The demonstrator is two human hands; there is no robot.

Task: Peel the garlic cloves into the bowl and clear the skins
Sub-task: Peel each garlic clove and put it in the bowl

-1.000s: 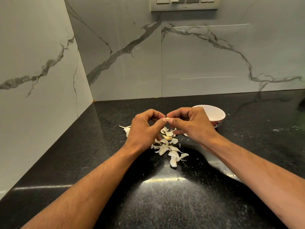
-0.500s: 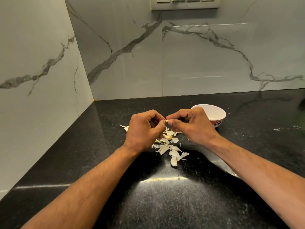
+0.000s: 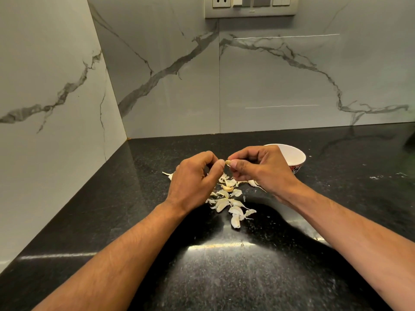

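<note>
**Garlic clove pinched above the skins, bowl at far right**

The right hand [image 3: 260, 170] pinches a small yellowish garlic clove [image 3: 228, 162] between thumb and forefinger, the other fingers curled beneath. The left hand [image 3: 193, 182] is curled too, its thumb tip just beside the clove; whether it touches the clove or grips a bit of skin cannot be told. Both hands hover over the black stone counter [image 3: 224, 277], above a loose scatter of garlic skins and cloves [image 3: 229, 203] that spreads from under the hands toward the near side. In that scatter one peeled, yellowish piece [image 3: 227, 188] lies below the hands, and a pale piece [image 3: 235, 221] sits at the near end.

A white bowl [image 3: 294, 157] with a red and dark pattern on its outer wall stands on the counter just beyond the right hand, partly hidden by it. The part of its inside that shows is plain white; its bottom is hidden, so its contents cannot be told.

Marble-veined wall panels [image 3: 269, 75] meet at the far left corner, with a switch plate [image 3: 250, 6] high on the far wall.
</note>
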